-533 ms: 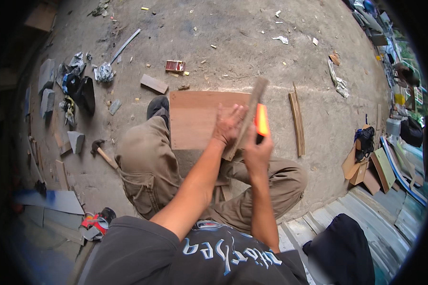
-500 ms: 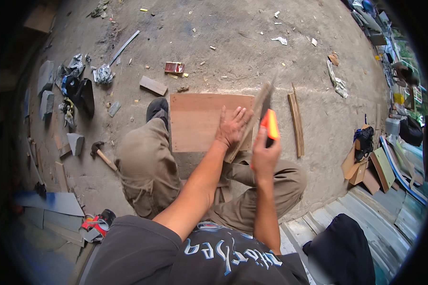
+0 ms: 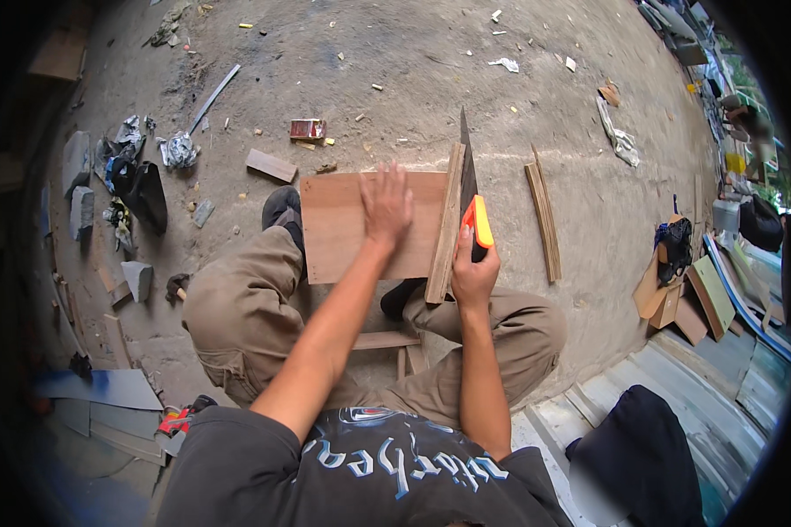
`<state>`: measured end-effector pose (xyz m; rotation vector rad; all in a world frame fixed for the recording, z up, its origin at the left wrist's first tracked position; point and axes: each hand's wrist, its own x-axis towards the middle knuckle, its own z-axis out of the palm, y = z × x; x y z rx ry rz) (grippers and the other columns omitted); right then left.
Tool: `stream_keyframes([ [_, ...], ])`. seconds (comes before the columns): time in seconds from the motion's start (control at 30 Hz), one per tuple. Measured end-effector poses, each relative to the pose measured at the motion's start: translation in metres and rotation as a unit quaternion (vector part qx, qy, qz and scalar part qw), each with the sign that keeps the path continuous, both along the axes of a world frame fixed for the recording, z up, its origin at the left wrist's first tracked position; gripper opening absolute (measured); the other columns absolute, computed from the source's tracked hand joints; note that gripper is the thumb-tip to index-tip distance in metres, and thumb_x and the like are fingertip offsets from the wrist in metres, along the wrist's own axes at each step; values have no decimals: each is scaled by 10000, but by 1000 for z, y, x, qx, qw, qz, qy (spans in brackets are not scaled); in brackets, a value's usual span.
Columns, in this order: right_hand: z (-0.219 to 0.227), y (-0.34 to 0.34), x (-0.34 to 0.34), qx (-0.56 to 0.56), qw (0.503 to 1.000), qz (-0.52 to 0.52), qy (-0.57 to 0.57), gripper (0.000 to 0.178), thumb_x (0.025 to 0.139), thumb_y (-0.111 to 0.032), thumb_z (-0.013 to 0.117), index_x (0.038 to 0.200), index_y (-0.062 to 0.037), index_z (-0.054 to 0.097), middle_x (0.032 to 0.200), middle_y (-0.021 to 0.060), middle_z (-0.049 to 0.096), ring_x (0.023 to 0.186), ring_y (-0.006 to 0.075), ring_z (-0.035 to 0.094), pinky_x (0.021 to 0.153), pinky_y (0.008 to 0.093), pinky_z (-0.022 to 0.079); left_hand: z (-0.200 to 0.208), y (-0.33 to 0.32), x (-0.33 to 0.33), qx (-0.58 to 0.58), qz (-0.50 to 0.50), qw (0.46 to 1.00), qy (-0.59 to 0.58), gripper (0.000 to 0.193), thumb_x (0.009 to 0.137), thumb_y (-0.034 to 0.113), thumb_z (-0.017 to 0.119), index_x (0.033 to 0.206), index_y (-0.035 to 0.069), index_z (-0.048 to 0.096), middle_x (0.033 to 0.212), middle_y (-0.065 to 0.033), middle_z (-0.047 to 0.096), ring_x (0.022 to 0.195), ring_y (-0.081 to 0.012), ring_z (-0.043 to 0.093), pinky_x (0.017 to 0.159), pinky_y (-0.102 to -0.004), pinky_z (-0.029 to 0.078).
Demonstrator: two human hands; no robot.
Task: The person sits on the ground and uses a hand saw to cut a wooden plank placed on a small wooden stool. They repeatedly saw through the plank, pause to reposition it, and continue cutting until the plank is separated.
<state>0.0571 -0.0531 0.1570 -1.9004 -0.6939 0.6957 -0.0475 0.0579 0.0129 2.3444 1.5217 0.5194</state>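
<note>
Left hand laid flat, fingers spread, palm down on the plywood sheet, pressing near its upper middle; nothing gripped. Right hand closed in a fist around the orange handle of a hand saw, dark blade pointing away from the body and running along the sheet's right edge. Sheet lying on the dirt ground in front of the knees, its lower left corner beside a dark shoe. 1 narrow wooden strip resting along the sheet's right edge, touching the blade's left side. 1 more loose strip lying on the ground to the right, apart from the saw. Small wooden block and a small red box lying beyond the sheet's upper left corner. Scrap pieces and crumpled bags piled at far left.
</note>
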Motion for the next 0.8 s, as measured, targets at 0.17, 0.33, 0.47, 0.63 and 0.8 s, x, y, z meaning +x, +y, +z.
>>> stream_keyframes([
  [0.17,-23,-7,12,50,999,-10,-5,238,982,-223,612,961,14,616,730,17,593,622,86,527,564,266,422,32,66,-15,-182,-38,980,76,407,969,367,462,1122,84,711,1092,-208,687,1108,-358,629,1089,-531,321],
  [0.33,-11,-15,8,61,998,-3,34,215,982,-224,620,928,-17,593,658,-24,546,501,55,475,447,247,374,18,83,-24,-206,-39,972,103,558,968,465,377,957,56,756,948,-229,713,923,-407,689,893,-491,510],
  [0.47,5,-36,-6,21,994,-10,105,282,981,-239,613,1019,39,634,753,24,623,668,103,564,632,283,468,7,67,-48,-192,-79,970,124,551,965,459,370,881,63,745,894,-225,706,850,-420,684,802,-521,531],
  [0.63,16,-58,-32,23,988,-5,154,262,983,-247,612,975,14,629,683,-5,566,606,77,512,569,267,424,7,30,-71,-165,-96,974,125,533,958,438,386,823,75,752,832,-233,700,786,-428,684,770,-521,534],
  [0.8,9,-67,-53,24,996,26,78,280,969,-238,626,1000,40,622,769,88,625,717,155,579,664,322,474,22,23,-69,-210,-89,960,161,554,947,448,391,907,32,754,949,-232,711,899,-410,691,806,-498,541],
])
